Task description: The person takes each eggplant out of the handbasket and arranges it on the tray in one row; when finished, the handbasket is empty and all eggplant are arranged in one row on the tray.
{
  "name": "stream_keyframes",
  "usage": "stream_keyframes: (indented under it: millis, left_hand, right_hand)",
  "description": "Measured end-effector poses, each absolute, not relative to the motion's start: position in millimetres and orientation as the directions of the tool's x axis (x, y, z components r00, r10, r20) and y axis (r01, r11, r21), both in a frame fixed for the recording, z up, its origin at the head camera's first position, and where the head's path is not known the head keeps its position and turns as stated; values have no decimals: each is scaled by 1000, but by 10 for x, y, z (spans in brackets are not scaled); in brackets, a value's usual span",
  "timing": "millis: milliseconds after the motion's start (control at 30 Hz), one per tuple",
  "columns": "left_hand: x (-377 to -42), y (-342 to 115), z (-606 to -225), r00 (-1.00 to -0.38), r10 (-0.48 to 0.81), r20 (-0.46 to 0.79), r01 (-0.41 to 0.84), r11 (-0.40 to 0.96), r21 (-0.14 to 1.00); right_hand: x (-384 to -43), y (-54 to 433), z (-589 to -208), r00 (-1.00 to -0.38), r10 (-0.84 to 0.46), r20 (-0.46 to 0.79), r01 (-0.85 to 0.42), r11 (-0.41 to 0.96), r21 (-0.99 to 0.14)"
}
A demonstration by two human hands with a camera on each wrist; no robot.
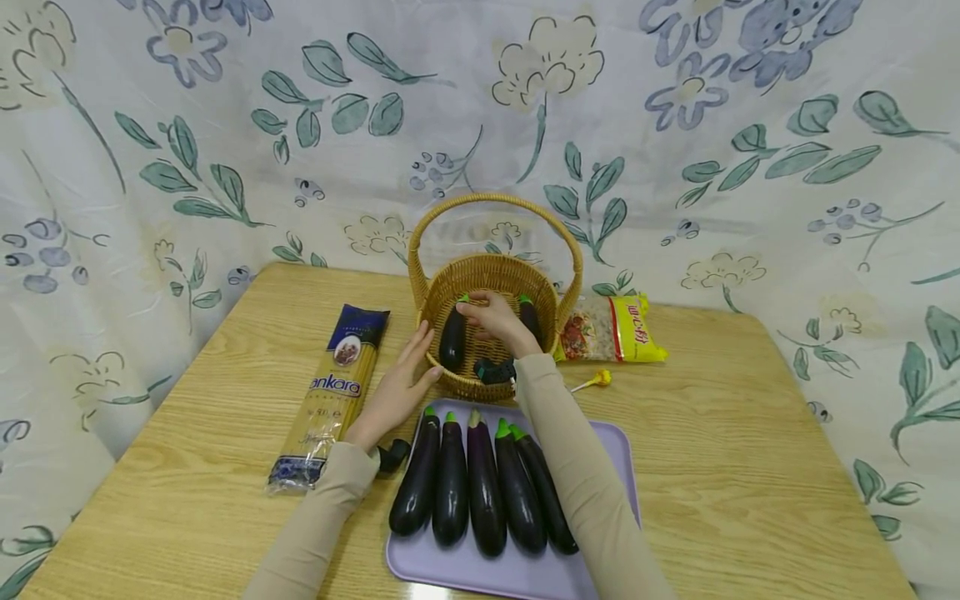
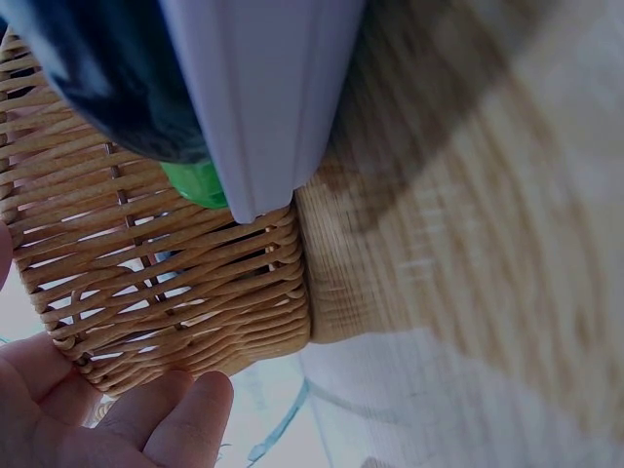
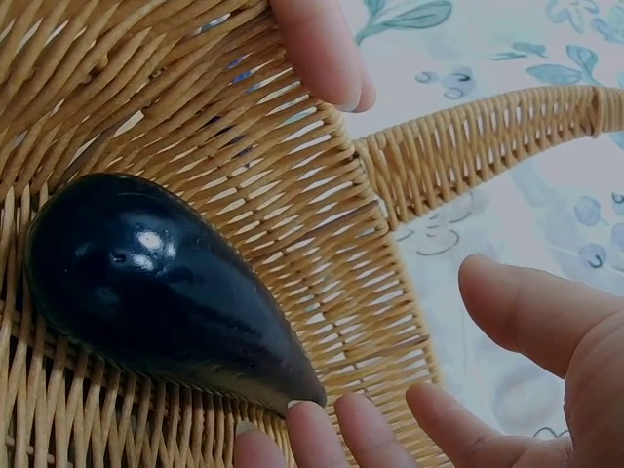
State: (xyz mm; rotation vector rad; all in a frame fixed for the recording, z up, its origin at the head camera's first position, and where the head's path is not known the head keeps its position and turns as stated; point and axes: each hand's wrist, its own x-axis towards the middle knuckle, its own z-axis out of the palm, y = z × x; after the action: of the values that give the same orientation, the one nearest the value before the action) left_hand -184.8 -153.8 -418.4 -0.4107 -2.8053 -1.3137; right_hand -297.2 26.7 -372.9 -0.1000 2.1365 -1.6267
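Observation:
Inside the wicker basket (image 1: 491, 265) lie two eggplants. One eggplant (image 1: 452, 340) is on the left, and a second eggplant (image 1: 529, 317) at the right is partly hidden by the right hand. My right hand (image 1: 498, 321) reaches into the basket, fingers spread. In the right wrist view, its fingertips (image 3: 310, 429) are at the narrow end of the left eggplant (image 3: 166, 283), with the thumb apart from it. My left hand (image 1: 397, 396) rests with extended fingers against the basket's left side. Several eggplants (image 1: 487, 492) lie side by side on a lilac tray (image 1: 619, 467).
A pack of spaghetti (image 1: 333, 400) lies left of the basket. To the right are a yellow-and-clear food bag (image 1: 615, 329) and a small yellow item on a thin white stick (image 1: 600, 378). The basket's tall handle (image 1: 491, 198) arches over its opening. A floral cloth hangs behind the table.

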Motion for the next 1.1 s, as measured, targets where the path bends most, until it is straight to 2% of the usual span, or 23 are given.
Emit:
stream_keyframes:
  millis: [600, 1100]
  left_hand:
    - [-1860, -1540, -4218, -969, 216, 120, 232, 620, 749]
    - [-1845, -1542, -4193, -966, 227, 124, 242, 628, 740]
  right_hand:
    - [-3079, 74, -3781, -882, -328, -337, 176, 436, -883]
    - [-3097, 7, -3827, -790, -387, -476, 321, 401, -858]
